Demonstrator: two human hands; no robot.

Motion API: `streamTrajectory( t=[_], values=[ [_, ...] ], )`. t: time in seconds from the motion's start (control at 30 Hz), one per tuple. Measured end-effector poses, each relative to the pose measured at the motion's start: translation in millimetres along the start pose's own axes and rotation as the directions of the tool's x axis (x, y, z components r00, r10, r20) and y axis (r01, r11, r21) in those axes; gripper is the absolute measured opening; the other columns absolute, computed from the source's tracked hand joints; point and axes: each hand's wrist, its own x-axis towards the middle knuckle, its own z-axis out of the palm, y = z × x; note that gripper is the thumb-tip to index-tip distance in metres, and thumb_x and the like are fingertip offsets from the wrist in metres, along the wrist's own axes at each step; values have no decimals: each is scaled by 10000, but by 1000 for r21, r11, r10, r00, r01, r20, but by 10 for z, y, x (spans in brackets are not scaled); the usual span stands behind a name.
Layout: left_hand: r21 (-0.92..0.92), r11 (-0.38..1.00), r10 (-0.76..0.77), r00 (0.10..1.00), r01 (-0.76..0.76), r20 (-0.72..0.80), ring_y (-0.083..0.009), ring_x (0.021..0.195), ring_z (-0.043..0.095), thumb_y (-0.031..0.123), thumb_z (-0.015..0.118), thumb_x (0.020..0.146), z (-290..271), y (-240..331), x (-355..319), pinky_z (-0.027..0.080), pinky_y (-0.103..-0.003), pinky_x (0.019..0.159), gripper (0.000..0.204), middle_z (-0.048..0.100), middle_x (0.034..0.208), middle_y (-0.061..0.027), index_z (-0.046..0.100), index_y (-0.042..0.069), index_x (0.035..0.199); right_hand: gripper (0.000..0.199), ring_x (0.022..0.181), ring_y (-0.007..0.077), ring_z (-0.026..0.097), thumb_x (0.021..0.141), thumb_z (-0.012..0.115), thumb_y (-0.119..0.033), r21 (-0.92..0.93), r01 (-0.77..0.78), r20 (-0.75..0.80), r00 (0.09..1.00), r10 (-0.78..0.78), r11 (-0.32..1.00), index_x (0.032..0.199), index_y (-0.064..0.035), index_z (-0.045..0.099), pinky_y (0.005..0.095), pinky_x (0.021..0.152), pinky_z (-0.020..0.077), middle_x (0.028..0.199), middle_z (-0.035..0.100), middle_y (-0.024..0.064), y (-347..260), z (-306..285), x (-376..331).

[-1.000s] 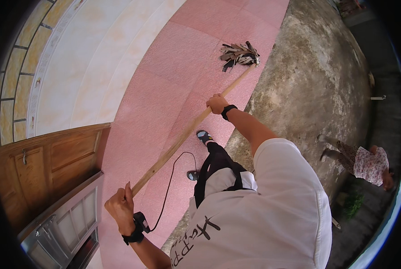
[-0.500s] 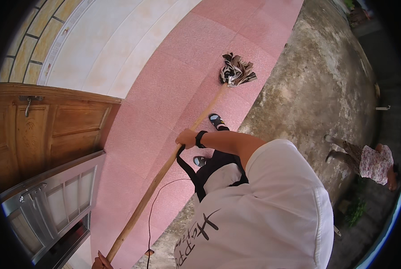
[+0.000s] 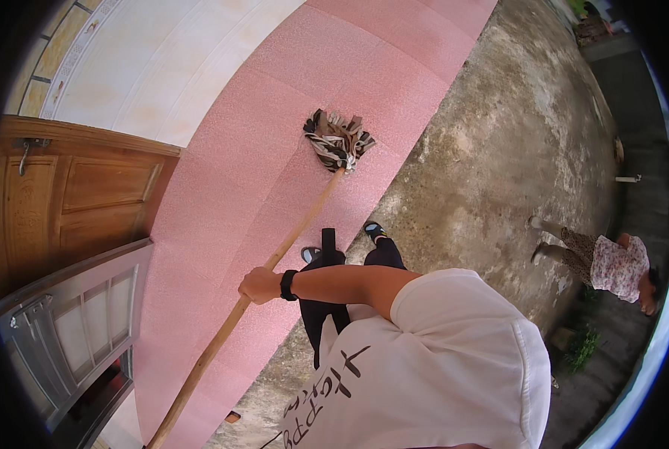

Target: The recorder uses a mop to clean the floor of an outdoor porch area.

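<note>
Pink tiles (image 3: 222, 187), brown-and-black rag mop (image 3: 338, 142), wooden handle (image 3: 230, 322)

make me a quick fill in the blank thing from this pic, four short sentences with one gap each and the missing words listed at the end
1. The hand gripping the handle is the person's own ____ one.
2. The mop head lies on tiles that are coloured ____.
3. The wristband is coloured ____.
4. Apart from its dark lettering, the shirt is ____.

Missing words: right; pink; black; white.
</note>
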Motion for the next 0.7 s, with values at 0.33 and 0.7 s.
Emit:
streamTrajectory(
  t=[0.33, 0.7],
  values=[
    [-431, 892, -27, 970, 132, 242, -206, 283, 334, 188, 503, 862, -289, 3277, -575, 240, -365, 324, 453, 334, 368, -109, 377, 30, 456, 191, 700, 270, 595, 610, 565, -158, -298, -214, -37, 976, 213, 930, 787, -162, 635, 419, 683, 411, 692, 609, 70, 1991, -945, -1601],
    [-696, 715, 52, 987, 70, 154, -119, 297, 255, 70, 611, 775, -1148, 4647, -1140, 182, -281, 318, 406, 319, 353, -76, 384, 14, 442, 143, 701, 257, 570, 611, 615, -116, -484, -379, -138, 923, 358, 789, 749, -147, 635, 386, 709, 419, 670, 603, 66, 2805, -1523, -3001]
  ],
)
